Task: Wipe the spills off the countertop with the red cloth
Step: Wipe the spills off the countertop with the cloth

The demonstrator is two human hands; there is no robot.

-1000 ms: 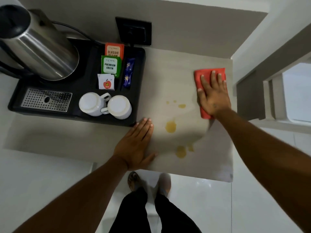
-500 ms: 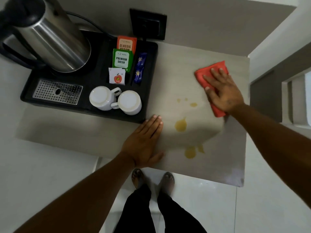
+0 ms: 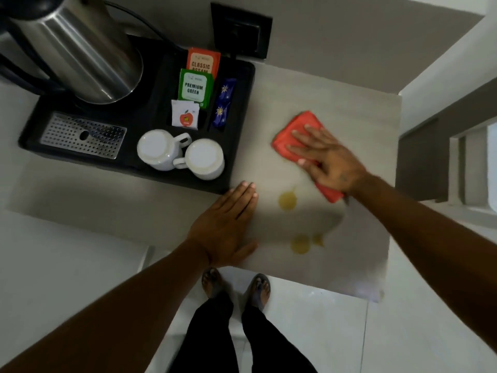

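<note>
The red cloth [image 3: 295, 130] lies folded on the grey countertop [image 3: 309, 90], right of the tray. My right hand [image 3: 326, 161] presses flat on it with the fingers spread, covering its middle. Below the cloth sits a yellow spill [image 3: 287, 201]. Two more yellow spots [image 3: 301, 243] lie nearer the front edge. The small upper drops seen before are under the cloth or gone; I cannot tell which. My left hand [image 3: 228, 227] rests flat on the counter at the front edge, left of the spills, holding nothing.
A black tray [image 3: 242, 125] fills the left of the counter with a steel kettle [image 3: 78, 49], two upturned white cups [image 3: 180, 154], tea sachets [image 3: 195, 87] and a drip grate [image 3: 83, 134]. A black wall socket [image 3: 240, 30] is behind. The counter ends at the right wall.
My right hand has slid the red cloth left and toward me, from the far right corner onto the small upper drops. My left hand has stayed in place.
</note>
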